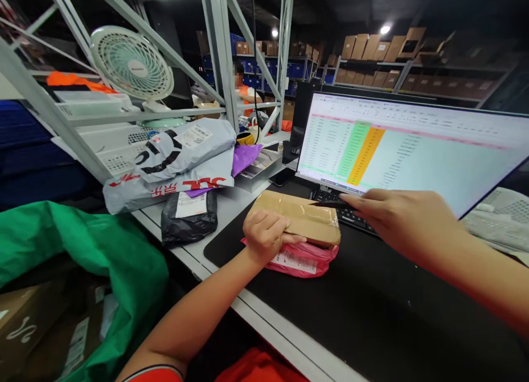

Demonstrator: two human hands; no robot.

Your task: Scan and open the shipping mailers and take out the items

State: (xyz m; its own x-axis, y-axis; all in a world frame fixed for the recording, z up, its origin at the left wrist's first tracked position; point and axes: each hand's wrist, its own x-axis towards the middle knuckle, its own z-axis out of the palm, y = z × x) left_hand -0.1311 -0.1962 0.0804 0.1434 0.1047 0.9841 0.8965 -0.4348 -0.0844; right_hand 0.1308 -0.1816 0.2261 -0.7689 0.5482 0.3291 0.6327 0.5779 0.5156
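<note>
A brown cardboard box [308, 219], with shiny clear tape on its top, lies on the black desk mat [372, 294]. Under its near side is a crumpled pink plastic mailer [300, 261] with a white printed label. My left hand [264, 233] is closed on the box's left near edge, fingers curled over the top and thumb along the side. Closed round a dark, pointed knife [328, 204], my right hand [397, 214] hovers at the box's far right. The knife's tip points left over the taped top; whether it touches is hard to tell.
Grey mailers [198, 150] and a black parcel [190, 214] pile up left of the mat. Behind stand a monitor [397, 145], a keyboard [355, 219] and a phone [282, 176]. A green sack [136, 272] holds boxes at lower left. A fan [132, 65] stands behind the metal frame.
</note>
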